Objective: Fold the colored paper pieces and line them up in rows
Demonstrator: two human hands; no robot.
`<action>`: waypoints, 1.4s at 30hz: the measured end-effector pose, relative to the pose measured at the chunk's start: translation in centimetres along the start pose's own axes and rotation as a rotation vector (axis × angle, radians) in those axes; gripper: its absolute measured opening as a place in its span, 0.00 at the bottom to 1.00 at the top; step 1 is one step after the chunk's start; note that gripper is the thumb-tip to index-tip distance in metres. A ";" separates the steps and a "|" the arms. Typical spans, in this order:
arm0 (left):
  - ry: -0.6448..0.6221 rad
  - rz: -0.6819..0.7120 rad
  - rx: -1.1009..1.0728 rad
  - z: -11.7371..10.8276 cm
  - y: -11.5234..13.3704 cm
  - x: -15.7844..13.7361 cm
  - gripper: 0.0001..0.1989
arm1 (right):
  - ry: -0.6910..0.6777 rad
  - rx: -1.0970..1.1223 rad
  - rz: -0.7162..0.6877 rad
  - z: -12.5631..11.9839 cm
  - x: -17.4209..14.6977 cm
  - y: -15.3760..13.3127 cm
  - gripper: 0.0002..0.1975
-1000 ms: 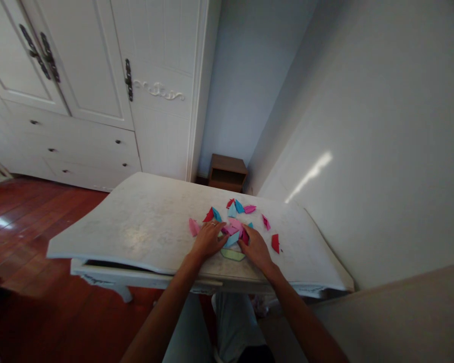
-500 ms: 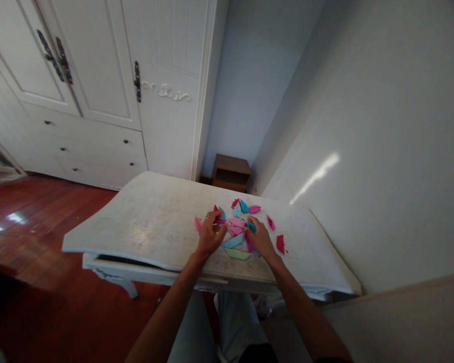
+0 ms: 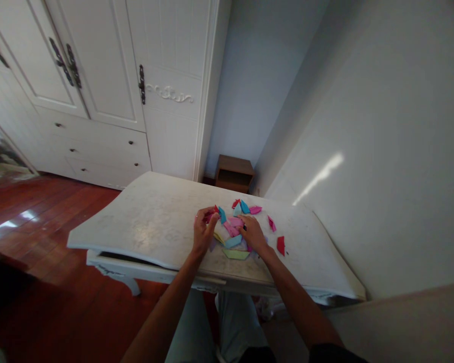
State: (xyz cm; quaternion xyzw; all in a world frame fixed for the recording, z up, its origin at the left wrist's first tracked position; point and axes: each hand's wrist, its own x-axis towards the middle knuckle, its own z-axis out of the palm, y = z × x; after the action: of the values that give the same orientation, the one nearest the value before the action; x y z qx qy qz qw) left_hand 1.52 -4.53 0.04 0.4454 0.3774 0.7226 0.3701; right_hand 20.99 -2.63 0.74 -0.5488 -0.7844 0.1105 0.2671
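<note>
Folded paper pieces in several colours lie close together on a white table (image 3: 166, 201). My left hand (image 3: 203, 234) curls its fingers and thumb around a magenta folded paper piece (image 3: 211, 217). A blue folded piece (image 3: 222, 215) lies just beyond my left thumb. With thumb and fingers apart, my right hand (image 3: 254, 234) touches the edge of the pink folded pieces (image 3: 232, 226); its palm hides what lies beneath. Nearer to me are a yellow piece (image 3: 219, 237), a light blue piece (image 3: 233, 241) and a pale green piece (image 3: 236, 254).
Beyond my hands lie a dark blue piece (image 3: 244, 206) and a pink piece (image 3: 255, 209). On the right are a magenta piece (image 3: 271, 223) and a red piece (image 3: 280, 245). A wall (image 3: 382, 176) borders the table's right side; a white wardrobe (image 3: 174, 131) and brown cabinet (image 3: 234, 165) stand behind.
My left hand has shifted left and closed around the magenta piece. My right hand has moved left over the pink pieces. The yellow piece now shows between my hands.
</note>
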 end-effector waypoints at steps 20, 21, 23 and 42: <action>0.266 -0.059 0.495 -5.8 0.4 1.0 0.21 | 0.300 0.160 0.354 -5.6 -4.4 5.9 0.21; 0.218 -0.059 0.615 -6.0 0.4 1.0 0.21 | 0.300 0.138 0.349 -5.8 -4.9 6.3 0.22; 0.126 -0.035 0.822 -6.1 0.4 0.9 0.23 | 0.306 0.112 0.304 -6.3 -5.9 6.9 0.22; -0.967 0.225 1.419 7.8 -1.5 5.4 0.31 | -0.179 -0.145 -0.056 -3.6 6.1 7.3 0.21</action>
State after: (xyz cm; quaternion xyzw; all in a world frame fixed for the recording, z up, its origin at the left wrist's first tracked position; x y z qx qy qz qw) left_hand 7.24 2.47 3.20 0.8643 0.4940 0.0798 0.0506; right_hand 27.24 5.34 2.11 -0.5325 -0.8260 0.0945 0.1588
